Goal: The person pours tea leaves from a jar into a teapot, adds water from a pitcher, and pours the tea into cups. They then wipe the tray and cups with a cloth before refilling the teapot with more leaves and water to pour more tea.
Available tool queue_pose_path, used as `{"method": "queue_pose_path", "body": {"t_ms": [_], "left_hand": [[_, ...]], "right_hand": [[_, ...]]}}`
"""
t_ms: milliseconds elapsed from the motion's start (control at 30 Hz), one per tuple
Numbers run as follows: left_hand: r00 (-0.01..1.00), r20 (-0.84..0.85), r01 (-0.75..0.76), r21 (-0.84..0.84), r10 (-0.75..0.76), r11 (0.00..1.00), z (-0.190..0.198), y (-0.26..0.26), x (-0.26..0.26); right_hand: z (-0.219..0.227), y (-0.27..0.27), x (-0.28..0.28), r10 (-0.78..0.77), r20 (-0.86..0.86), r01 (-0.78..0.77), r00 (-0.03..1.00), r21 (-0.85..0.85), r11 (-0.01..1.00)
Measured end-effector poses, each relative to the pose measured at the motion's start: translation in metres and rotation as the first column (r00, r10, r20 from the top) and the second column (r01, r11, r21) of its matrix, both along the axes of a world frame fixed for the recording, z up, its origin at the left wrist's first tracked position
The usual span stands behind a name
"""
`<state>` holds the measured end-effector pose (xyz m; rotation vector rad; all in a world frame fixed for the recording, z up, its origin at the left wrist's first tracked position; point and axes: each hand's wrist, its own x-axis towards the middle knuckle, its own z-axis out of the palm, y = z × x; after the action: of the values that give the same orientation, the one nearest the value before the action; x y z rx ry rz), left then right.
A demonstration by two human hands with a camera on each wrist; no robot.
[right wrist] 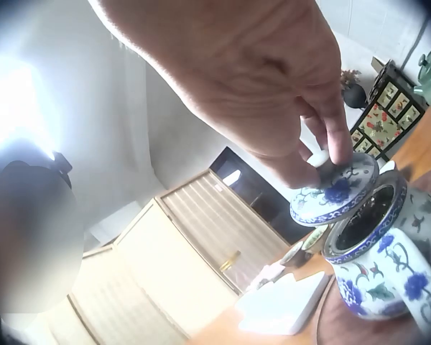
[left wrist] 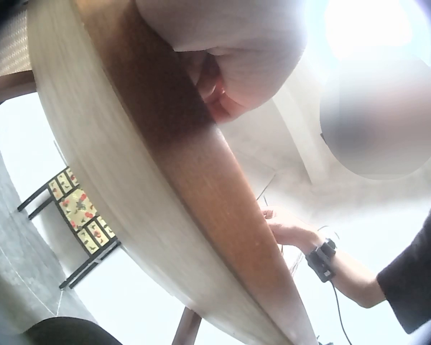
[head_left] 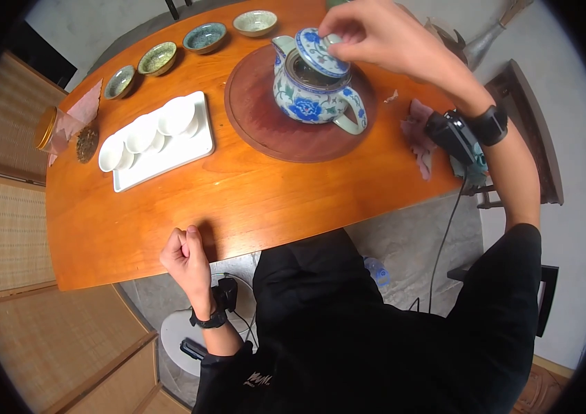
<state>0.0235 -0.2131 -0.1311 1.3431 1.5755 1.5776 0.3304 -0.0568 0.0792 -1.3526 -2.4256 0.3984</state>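
My right hand (head_left: 383, 34) pinches the knob of a blue-and-white teapot lid (head_left: 322, 54). The lid is tilted over the mouth of a matching floral teapot (head_left: 310, 99), whose dark inside shows beneath it. In the right wrist view, fingers and thumb are around the knob of the lid (right wrist: 335, 190), and the teapot (right wrist: 377, 284) has its opening partly uncovered. The teapot stands on a round reddish-brown board (head_left: 258, 134). At the table's front edge is my left hand (head_left: 186, 257), its fingers curled in with nothing visible in them.
A white tray (head_left: 163, 165) carries several white cups (head_left: 144, 134). Several glazed bowls (head_left: 204, 36) line the far edge of the wooden table (head_left: 272, 200). Toward the left are a jar (head_left: 51, 131) and dried leaves (head_left: 87, 143); a crumpled pink cloth (head_left: 418, 138) lies right.
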Motion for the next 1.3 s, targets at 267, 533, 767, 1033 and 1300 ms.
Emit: {"method": "queue_pose_path", "body": {"t_ms": [267, 533, 767, 1033, 1300], "left_hand": [[1.000, -0.025, 0.007, 0.006, -0.007, 1.000, -0.002, 0.000, -0.002], [1.000, -0.026, 0.012, 0.002, -0.011, 1.000, 0.001, -0.001, -0.002], [1.000, -0.002, 0.018, 0.010, -0.018, 1.000, 0.002, 0.000, -0.001], [1.000, -0.014, 0.018, 0.040, -0.018, 0.999, 0.000, -0.002, -0.004], [0.999, -0.008, 0.042, 0.032, -0.042, 0.999, 0.000, -0.002, -0.004]], "right_hand": [[-0.003, -0.008, -0.024, -0.011, -0.007, 0.011, 1.000, -0.081, 0.997], [-0.011, -0.008, -0.027, -0.062, -0.014, 0.060, 0.998, -0.075, 0.995], [-0.033, -0.012, -0.012, 0.168, -0.042, -0.146, 0.985, 0.322, 0.936], [-0.073, -0.015, 0.025, -0.378, -0.430, 0.350, 0.820, -0.145, 0.925], [-0.109, -0.034, 0.020, -0.632, -0.428, 0.203, 0.646, -0.701, 0.683]]}}
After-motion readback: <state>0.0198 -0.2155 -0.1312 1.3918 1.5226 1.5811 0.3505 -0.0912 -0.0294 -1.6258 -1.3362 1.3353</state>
